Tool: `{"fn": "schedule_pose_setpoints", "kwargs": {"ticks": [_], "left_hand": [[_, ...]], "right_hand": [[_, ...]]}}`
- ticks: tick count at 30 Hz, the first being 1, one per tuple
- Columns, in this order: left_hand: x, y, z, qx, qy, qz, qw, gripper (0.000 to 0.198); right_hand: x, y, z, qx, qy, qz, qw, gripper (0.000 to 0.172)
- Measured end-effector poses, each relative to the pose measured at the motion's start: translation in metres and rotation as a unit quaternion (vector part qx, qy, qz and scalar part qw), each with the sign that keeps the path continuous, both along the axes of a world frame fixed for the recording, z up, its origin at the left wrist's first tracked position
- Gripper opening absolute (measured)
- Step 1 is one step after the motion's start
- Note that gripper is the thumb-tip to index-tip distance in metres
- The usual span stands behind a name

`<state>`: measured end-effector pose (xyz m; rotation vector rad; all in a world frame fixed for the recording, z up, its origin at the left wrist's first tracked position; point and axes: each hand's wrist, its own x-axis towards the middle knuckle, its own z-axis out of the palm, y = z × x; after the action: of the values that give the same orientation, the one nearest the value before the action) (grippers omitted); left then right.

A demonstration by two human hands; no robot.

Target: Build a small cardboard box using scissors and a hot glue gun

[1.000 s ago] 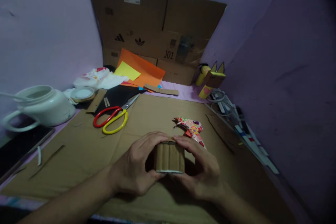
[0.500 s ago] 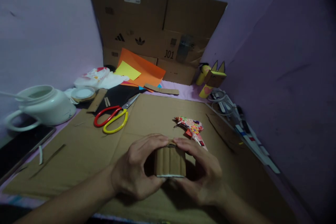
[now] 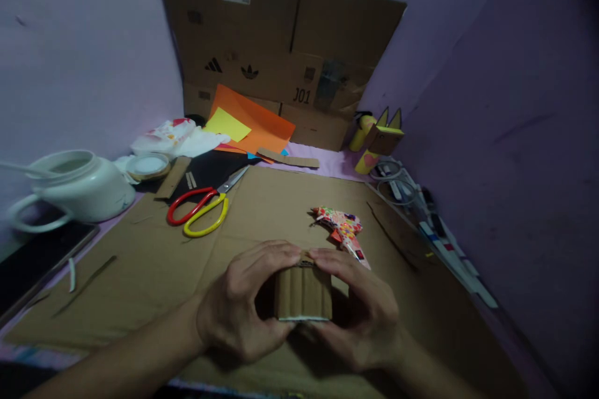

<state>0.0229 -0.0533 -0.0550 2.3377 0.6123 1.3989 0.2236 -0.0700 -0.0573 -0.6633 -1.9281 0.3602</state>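
Between my two hands is a small curved piece of cardboard [image 3: 303,293], ridged along its face and with a white lower edge. My left hand [image 3: 248,302] grips its left side, fingers over the top and thumb at the bottom edge. From the other side my right hand [image 3: 360,305] holds it the same way, its fingertips almost meeting the left ones at the top. Just beyond the right hand lies a glue gun [image 3: 344,227] covered in a colourful pattern. Scissors [image 3: 206,209] with one red and one yellow handle rest further left.
A cardboard sheet [image 3: 154,287] covers the table. At left stand a white pot [image 3: 88,190] and a dark flat object [image 3: 42,268]. Orange paper [image 3: 262,115] lies at the back. A yellow-and-brown cardboard figure [image 3: 381,140] and cables [image 3: 395,181] are at right.
The cardboard piece has tipped slightly in my hands, its lower edge now a little lower. Both hands keep their grip; everything else stays where it was.
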Motion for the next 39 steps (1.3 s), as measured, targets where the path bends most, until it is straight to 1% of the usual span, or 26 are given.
{"fn": "schedule_pose_setpoints", "kwargs": {"ticks": [6, 11, 18, 23, 26, 33, 39], "left_hand": [[-0.0001, -0.0002, 0.0, 0.005, 0.005, 0.007, 1.0, 0.067], [-0.0008, -0.0005, -0.0007, 0.007, 0.013, 0.006, 1.0, 0.068], [0.0005, -0.0029, 0.0014, -0.019, 0.01, 0.018, 1.0, 0.068], [-0.0005, -0.002, 0.0005, -0.024, 0.017, 0.004, 1.0, 0.068], [-0.0011, -0.0013, -0.0003, -0.014, 0.02, 0.005, 1.0, 0.07], [-0.0004, -0.0021, 0.0021, -0.02, 0.027, 0.01, 0.999, 0.067], [-0.0008, -0.0008, 0.0029, -0.016, 0.03, 0.007, 0.999, 0.066]], "right_hand": [[-0.0013, 0.0006, 0.0025, 0.01, 0.008, 0.003, 1.0, 0.063], [-0.0026, 0.001, 0.0043, 0.023, 0.006, -0.012, 1.0, 0.06], [-0.0033, 0.0012, 0.0064, 0.021, 0.0, -0.023, 1.0, 0.058], [-0.0034, 0.001, 0.0036, 0.02, 0.004, -0.024, 1.0, 0.06], [-0.0034, 0.0012, 0.0049, 0.019, 0.004, -0.02, 1.0, 0.058], [-0.0035, 0.0024, 0.0079, 0.027, -0.004, -0.022, 0.999, 0.051], [-0.0035, 0.003, 0.0071, 0.028, -0.001, -0.021, 0.999, 0.054]]}}
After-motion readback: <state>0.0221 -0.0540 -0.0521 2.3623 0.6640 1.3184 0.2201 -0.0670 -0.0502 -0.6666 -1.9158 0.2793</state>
